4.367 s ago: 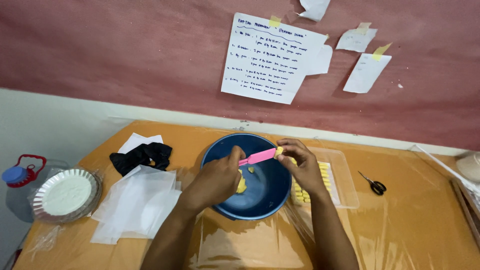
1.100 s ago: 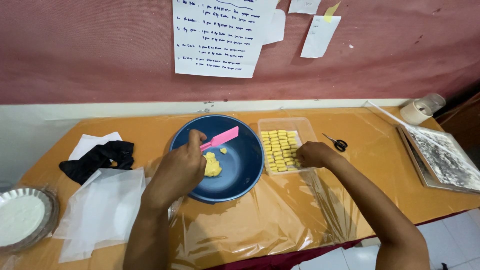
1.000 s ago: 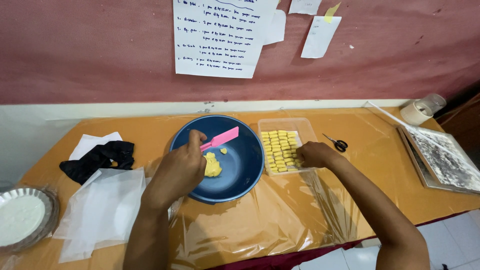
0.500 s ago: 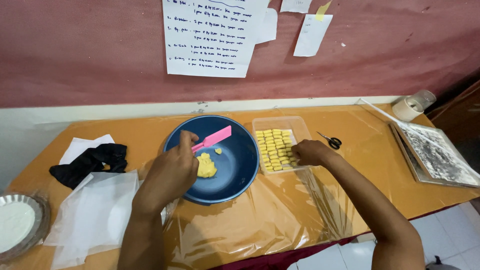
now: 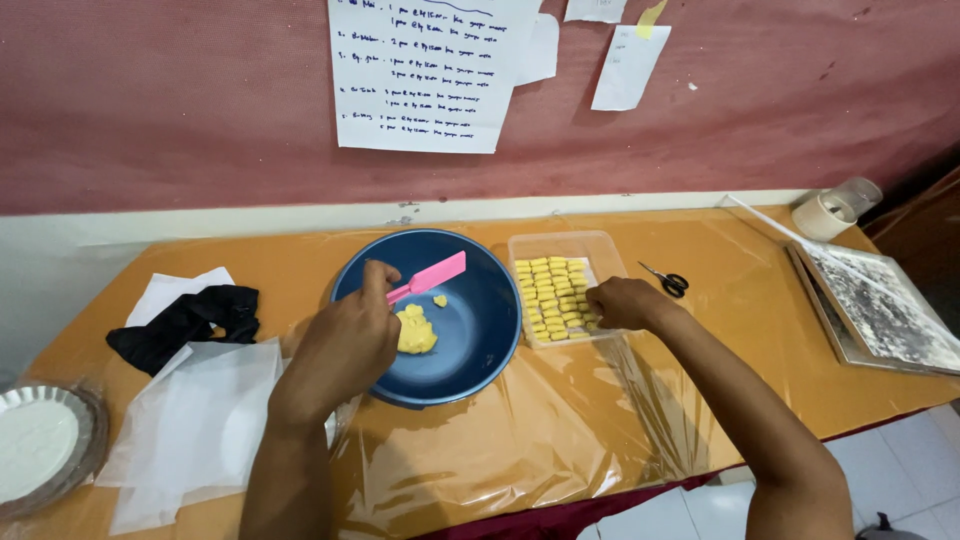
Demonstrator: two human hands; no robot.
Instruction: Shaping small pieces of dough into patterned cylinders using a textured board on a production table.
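Observation:
My left hand (image 5: pixel 345 340) grips a pink plastic scraper (image 5: pixel 432 276) over a blue bowl (image 5: pixel 480 335). A lump of yellow dough (image 5: pixel 415 331) and a small crumb lie in the bowl. My right hand (image 5: pixel 615 302) rests with fingers curled at the right edge of a clear plastic tray (image 5: pixel 605 250) filled with rows of small yellow dough pieces (image 5: pixel 550 295). Whether its fingers pinch a piece is hidden.
The orange table (image 5: pixel 700 400) is covered in clear film. Scissors (image 5: pixel 667 281) lie right of the tray, a dark baking tray (image 5: pixel 880 315) and a tape roll (image 5: pixel 830 212) at far right. White papers (image 5: pixel 195 430), a black cloth (image 5: pixel 185 320) and a foil dish (image 5: pixel 40 450) lie left.
Earlier both hands worked at the scraper over the bowl. Since then my right hand has moved to the tray of pieces; the left keeps the scraper. The view has shifted slightly.

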